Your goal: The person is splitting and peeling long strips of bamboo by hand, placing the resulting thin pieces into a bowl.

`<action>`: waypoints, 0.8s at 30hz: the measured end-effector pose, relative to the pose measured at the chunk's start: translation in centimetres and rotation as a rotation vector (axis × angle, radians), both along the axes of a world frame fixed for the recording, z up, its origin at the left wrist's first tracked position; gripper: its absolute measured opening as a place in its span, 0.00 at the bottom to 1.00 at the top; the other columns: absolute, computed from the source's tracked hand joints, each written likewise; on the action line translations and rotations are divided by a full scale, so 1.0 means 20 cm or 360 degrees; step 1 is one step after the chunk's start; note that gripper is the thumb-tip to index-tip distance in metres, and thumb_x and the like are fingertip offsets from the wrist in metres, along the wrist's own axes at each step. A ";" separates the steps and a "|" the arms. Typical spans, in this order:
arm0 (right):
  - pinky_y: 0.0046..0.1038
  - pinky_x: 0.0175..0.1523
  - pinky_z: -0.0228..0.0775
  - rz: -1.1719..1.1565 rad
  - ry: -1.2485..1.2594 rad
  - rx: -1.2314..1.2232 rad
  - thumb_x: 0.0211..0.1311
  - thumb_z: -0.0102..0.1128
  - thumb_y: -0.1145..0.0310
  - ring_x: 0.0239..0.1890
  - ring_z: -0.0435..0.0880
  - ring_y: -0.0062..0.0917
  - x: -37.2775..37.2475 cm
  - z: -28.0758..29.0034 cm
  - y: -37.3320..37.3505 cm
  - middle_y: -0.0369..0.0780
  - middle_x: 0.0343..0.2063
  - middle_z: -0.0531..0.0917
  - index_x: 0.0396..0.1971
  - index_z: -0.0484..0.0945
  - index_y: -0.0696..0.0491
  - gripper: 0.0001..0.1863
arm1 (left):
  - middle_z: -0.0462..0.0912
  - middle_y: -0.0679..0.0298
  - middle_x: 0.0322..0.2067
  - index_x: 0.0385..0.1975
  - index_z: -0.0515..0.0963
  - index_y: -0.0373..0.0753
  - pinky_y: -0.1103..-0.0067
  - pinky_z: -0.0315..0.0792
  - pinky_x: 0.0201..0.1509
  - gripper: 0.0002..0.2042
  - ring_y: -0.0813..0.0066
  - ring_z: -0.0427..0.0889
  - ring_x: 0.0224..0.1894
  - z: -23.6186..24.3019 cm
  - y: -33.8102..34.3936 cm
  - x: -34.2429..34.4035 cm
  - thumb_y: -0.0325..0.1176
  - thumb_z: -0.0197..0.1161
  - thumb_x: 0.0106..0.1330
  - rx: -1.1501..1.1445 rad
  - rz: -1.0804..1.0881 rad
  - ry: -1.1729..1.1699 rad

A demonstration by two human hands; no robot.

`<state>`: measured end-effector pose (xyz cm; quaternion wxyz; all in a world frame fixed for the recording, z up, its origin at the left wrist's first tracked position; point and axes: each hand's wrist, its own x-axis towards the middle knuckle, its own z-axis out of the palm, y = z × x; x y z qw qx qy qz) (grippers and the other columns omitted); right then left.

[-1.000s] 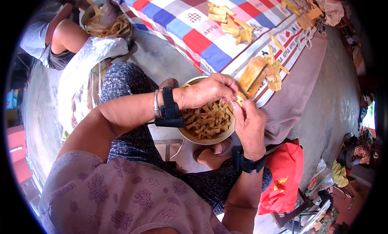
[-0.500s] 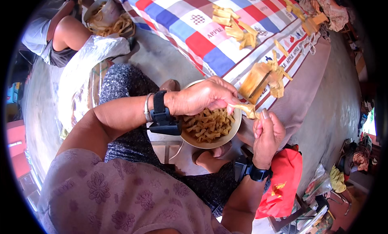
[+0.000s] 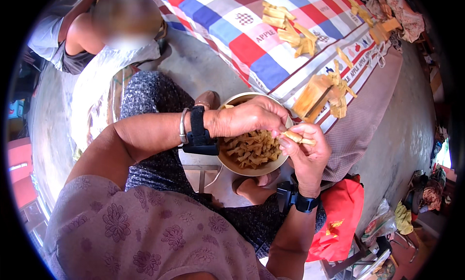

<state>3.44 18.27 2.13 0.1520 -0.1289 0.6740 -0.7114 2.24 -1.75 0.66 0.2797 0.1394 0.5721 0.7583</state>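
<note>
A small pale-yellow strip (image 3: 302, 138), twisted or knotted, is pinched in my right hand (image 3: 310, 159), its end poking out past the fingers. My left hand (image 3: 249, 116) meets it from the left, thumb and fingertips closed at the strip's other end; its exact grip is partly hidden. Both hands are above a round cream bowl (image 3: 249, 173) holding many short yellow knotted pieces (image 3: 254, 149). My left forearm and hand cover the bowl's upper part. Just beyond the hands, a wooden block (image 3: 310, 98) lies with loose yellow strips (image 3: 337, 93) beside it.
A checked cloth (image 3: 252, 43) covers the surface ahead, carrying more strips (image 3: 295, 35) and another wooden piece (image 3: 385, 30). A red bag (image 3: 339, 217) is beside my right arm. At left are a clear plastic sheet (image 3: 97, 93) and another person (image 3: 46, 40).
My right hand has moved up and left, closer to my left hand. The strip, stretched between them before, now sits bunched in the right fingers.
</note>
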 end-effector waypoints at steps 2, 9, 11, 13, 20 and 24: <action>0.17 0.37 0.74 0.0006 0.0078 0.0179 0.54 0.67 0.82 0.32 0.82 0.16 0.01 0.01 0.00 0.37 0.32 0.82 0.36 0.74 0.59 0.11 | 0.71 0.72 0.22 0.22 0.72 0.34 0.85 0.61 0.35 0.08 0.87 0.66 0.29 -0.03 0.00 0.01 0.30 0.54 0.61 -0.0022 0.0002 0.0053; 0.15 0.28 0.72 -0.0146 -0.0021 0.0055 0.55 0.65 0.83 0.24 0.79 0.12 0.03 0.03 0.02 0.36 0.27 0.81 0.34 0.75 0.59 0.09 | 0.72 0.71 0.22 0.22 0.73 0.33 0.86 0.60 0.32 0.08 0.87 0.67 0.27 0.00 0.00 0.02 0.31 0.55 0.60 -0.0015 0.0050 0.0015; 0.15 0.26 0.70 -0.0179 -0.0031 -0.0007 0.56 0.64 0.83 0.22 0.78 0.12 0.04 0.03 0.04 0.36 0.26 0.81 0.35 0.74 0.59 0.09 | 0.73 0.71 0.21 0.22 0.74 0.33 0.86 0.59 0.30 0.08 0.87 0.66 0.26 0.04 0.00 0.02 0.31 0.56 0.60 -0.0035 0.0071 -0.0042; 0.15 0.25 0.70 -0.0185 -0.0017 -0.0018 0.57 0.63 0.83 0.21 0.77 0.13 0.04 0.04 0.06 0.37 0.25 0.81 0.35 0.74 0.59 0.09 | 0.73 0.72 0.21 0.23 0.75 0.32 0.86 0.57 0.28 0.09 0.88 0.65 0.25 0.07 -0.01 0.02 0.31 0.56 0.60 -0.0057 0.0093 -0.0056; 0.16 0.25 0.70 -0.0184 -0.0079 -0.0095 0.59 0.61 0.83 0.20 0.77 0.14 0.04 0.04 0.07 0.39 0.25 0.81 0.36 0.72 0.60 0.08 | 0.72 0.72 0.19 0.24 0.76 0.32 0.87 0.56 0.27 0.09 0.88 0.65 0.24 0.07 -0.04 0.01 0.31 0.56 0.61 -0.0076 0.0172 0.0003; 0.17 0.25 0.70 -0.0300 -0.0111 -0.0037 0.59 0.58 0.84 0.20 0.77 0.15 -0.02 0.03 0.11 0.41 0.25 0.81 0.36 0.71 0.60 0.07 | 0.70 0.74 0.18 0.24 0.78 0.34 0.87 0.55 0.26 0.11 0.89 0.63 0.22 0.10 -0.04 -0.04 0.35 0.58 0.65 -0.0155 0.0121 -0.0100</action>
